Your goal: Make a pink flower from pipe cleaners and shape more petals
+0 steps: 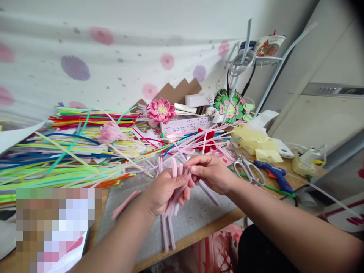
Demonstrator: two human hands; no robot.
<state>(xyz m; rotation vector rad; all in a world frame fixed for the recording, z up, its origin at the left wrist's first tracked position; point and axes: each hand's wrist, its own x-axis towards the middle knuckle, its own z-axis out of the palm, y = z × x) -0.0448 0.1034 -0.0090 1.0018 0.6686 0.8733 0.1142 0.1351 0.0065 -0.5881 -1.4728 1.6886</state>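
Pale pink-lilac pipe cleaners [174, 206] are bunched in my left hand [166, 189], whose fingers wrap round them over the grey mat [116, 231]. Some of their looped upper ends stick up past my thumb. My right hand [212, 172] meets the left one and pinches at the bunch near its top; the exact strand between thumb and forefinger is partly hidden. Two lilac strips [167, 235] lie on the mat below my left hand. A bundle of darker pink strips [126, 204] rests to the left of my left wrist.
Many coloured pipe cleaners [65, 151] are heaped at left and back. Scissors [248, 170] and a blue glue gun [274, 176] lie to the right. Behind stand a pink flower [160, 110] and a green-pink flower [230, 106]. The table's wooden edge [210, 227] is near me.
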